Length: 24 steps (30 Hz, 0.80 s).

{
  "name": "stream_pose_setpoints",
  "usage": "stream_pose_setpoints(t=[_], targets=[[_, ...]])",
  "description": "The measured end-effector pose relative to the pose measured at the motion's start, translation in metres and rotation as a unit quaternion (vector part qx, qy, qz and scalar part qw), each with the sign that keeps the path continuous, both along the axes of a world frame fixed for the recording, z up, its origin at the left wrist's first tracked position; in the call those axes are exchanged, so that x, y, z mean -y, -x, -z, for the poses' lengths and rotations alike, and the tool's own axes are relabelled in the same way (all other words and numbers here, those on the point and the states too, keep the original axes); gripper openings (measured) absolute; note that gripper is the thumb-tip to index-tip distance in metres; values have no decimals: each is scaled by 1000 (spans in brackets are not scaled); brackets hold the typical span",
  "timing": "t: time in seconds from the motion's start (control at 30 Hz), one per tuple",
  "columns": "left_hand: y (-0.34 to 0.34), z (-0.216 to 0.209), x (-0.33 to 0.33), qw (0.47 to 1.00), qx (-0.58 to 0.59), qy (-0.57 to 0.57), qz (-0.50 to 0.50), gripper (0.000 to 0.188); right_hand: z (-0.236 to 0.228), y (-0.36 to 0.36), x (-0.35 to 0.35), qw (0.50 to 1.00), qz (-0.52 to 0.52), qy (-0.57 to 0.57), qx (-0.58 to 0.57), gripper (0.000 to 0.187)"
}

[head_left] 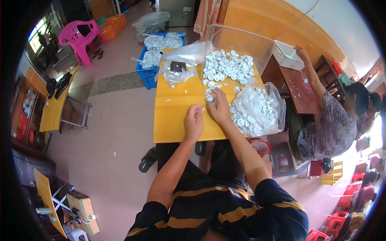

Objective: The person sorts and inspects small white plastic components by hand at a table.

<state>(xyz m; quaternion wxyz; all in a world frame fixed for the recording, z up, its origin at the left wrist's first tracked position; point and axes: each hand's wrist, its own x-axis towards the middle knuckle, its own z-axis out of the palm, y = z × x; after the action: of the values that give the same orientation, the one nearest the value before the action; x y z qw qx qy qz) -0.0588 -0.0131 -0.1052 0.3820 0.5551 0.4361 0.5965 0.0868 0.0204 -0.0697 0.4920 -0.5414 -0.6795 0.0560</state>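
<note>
My left hand point(194, 121) is over the near part of the yellow table, its fingers curled together. A tiny white bit point(203, 109) shows beside its fingertips; whether they pinch it I cannot tell. Just to the right, my right hand point(219, 107) has its thumb and fingers closed about a round white plastic piece point(209, 97). Similar round pieces point(207, 91) lie just beyond the fingers. A heap of them point(227, 66) fills a clear open bin point(263, 48) on the far side. More lie in an open clear plastic bag point(277, 105) to the right of my right hand.
A dark brown pouch-like item point(178, 66) lies on plastic film at the table's far left. Beyond stands a blue crate point(148, 80) holding filled clear bags. At right, another person point(327, 124) sits at a brown table, one hand at a white perforated basket point(287, 56). A pink chair point(76, 38) stands far left.
</note>
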Motion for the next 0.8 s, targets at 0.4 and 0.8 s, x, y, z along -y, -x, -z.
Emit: stream_pose_setpoints(t=[0.4, 0.8], targets=[[14, -38, -23, 923, -348, -163, 21, 39, 30, -15, 23, 985, 44, 105, -133, 50], [26, -12, -37, 988, -145, -20, 58, 44, 29, -20, 22, 930, -72, 97, -347, 59]])
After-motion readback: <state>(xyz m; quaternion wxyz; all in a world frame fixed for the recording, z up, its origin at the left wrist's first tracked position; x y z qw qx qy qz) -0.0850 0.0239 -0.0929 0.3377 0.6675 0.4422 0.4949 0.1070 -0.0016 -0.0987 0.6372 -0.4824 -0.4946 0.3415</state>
